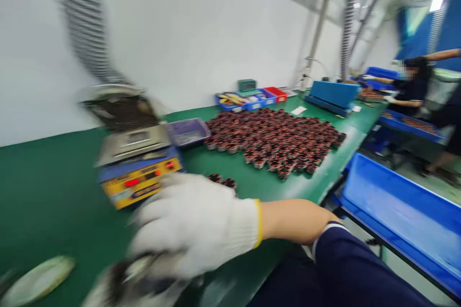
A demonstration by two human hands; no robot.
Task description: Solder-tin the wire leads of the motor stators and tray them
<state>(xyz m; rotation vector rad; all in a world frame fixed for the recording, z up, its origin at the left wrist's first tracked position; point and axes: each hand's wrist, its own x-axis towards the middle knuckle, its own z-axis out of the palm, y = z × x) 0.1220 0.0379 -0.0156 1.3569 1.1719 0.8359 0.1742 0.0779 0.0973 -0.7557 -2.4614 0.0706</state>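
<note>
My right hand [196, 223], in a white knit glove with a yellow cuff edge, reaches across the lower middle of the head view. Its fingers curl down around something dark and partly shiny, too smeared to name. Below it my left hand [99, 292], also gloved, shows only in part at the bottom edge, its fingers blurred. Just beyond the right hand stands a blue-and-yellow benchtop device [142, 180] with lit red displays. Two round wound coil parts [222, 181], black and copper-red, sit behind the right wrist. A pale oval thing [39, 280] lies at lower left.
Many similar coil parts [273, 136] cover the green bench [54, 182]. A purple tray [188, 132], small bins [252, 100] and a ribbed duct [81, 19] are behind. A blue trough [399, 206] lies right; a co-worker [414, 86] works farther off.
</note>
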